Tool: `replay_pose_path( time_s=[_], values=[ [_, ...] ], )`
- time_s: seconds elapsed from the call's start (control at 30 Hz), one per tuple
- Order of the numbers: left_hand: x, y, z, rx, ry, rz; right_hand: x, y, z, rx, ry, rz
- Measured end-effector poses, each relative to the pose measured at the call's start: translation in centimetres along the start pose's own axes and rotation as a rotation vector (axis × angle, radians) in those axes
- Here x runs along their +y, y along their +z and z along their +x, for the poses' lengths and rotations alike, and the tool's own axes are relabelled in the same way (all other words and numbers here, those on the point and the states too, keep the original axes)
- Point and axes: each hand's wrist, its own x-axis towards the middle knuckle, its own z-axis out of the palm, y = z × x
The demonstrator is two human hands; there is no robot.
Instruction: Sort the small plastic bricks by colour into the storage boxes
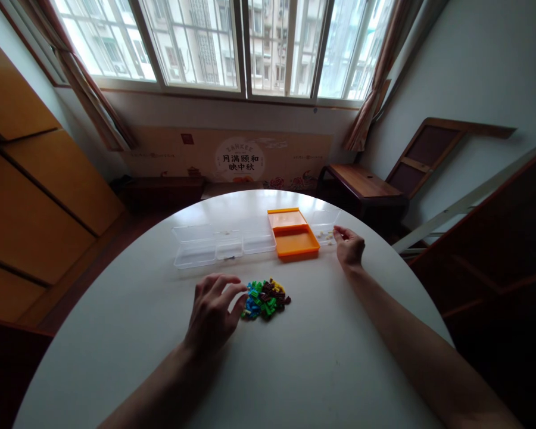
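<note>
A small heap of toy building bricks point(267, 299), in green, blue, brown and yellow, lies on the white round table. At its left edge is my left hand point(217, 307), fingers curved and apart, with nothing visible between them. My right hand point(350, 245) is at the right-hand clear plastic box point(328, 221), thumb and fingertips pinched together over its right side. Whatever the pinch holds, if anything, is too small to make out. Several pale small pieces point(325, 235) lie in that box. Beside it an orange box point(297, 241) stands with its lid raised, its inside bare.
Left of the orange box, several clear plastic boxes point(195, 253) stand in a row with lids up; one holds a small dark piece point(229, 257). The white table point(286, 375) has a rounded edge. Beyond it are a wooden chair point(361, 179) and windows point(196, 47).
</note>
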Motion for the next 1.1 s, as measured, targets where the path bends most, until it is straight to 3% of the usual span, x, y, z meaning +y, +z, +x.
replay_pose_path(
  time_s=[0.37, 0.57, 0.77, 1.1],
  values=[
    [-0.4, -0.4, -0.2, -0.127, -0.113, -0.046, -1.1, -0.3, -2.0, -0.026, -0.140, 0.046],
    [-1.0, -0.9, 0.0, -0.317, 0.009, -0.062, -2.2, -0.5, -3.1, -0.060, -0.243, 0.060],
    [-1.4, -0.9, -0.1, -0.291, 0.091, -0.040, -3.2, -0.8, -3.8, -0.102, -0.280, 0.047],
    [-1.3, -0.3, 0.1, -0.199, 0.028, -0.089, -5.0, -0.8, -5.3, -0.176, -0.371, 0.095]
  ],
)
